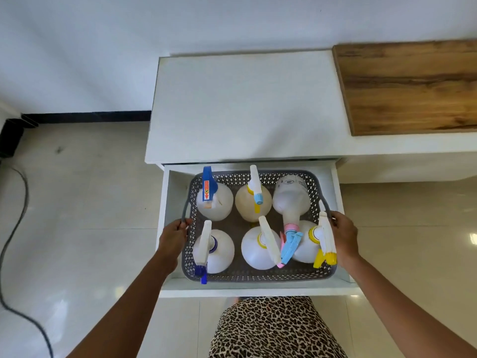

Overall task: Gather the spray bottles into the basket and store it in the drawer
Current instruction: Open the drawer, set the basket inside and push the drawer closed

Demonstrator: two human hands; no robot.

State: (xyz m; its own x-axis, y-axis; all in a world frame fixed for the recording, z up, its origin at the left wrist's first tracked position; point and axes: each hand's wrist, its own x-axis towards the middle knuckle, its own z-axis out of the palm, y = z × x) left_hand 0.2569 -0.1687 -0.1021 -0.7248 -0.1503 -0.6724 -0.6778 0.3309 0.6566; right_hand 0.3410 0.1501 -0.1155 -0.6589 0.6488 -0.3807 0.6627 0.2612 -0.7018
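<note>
- Basket (258,276) of grey perforated plastic sits inside the open white drawer (258,290), with narrow gaps to the drawer walls on all sides; whether its base already rests on the drawer floor cannot be told from above.
- Left hand (173,239) curls its fingers around the basket's left handle (184,208), and right hand (344,239) closes on the right handle at the opposite rim; gripping both ends likely keeps the loaded basket level so it goes down without catching the walls.
- Six spray bottles are in the basket. Five stand upright in two rows, among them one with a blue trigger (209,187) at the back left and one with a yellow nozzle (325,251) at the front right.
- One bottle with a pink collar (290,200) lies tilted at the back right, its blue trigger resting between the two front right bottles; it probably had no room to stand.
- Cabinet top (245,104) above the drawer carries no bottles, so the gathering looks finished.
- Remaining steps, by judgement: let go of the handles and push the drawer shut, provided the triggers clear the cabinet edge.
</note>
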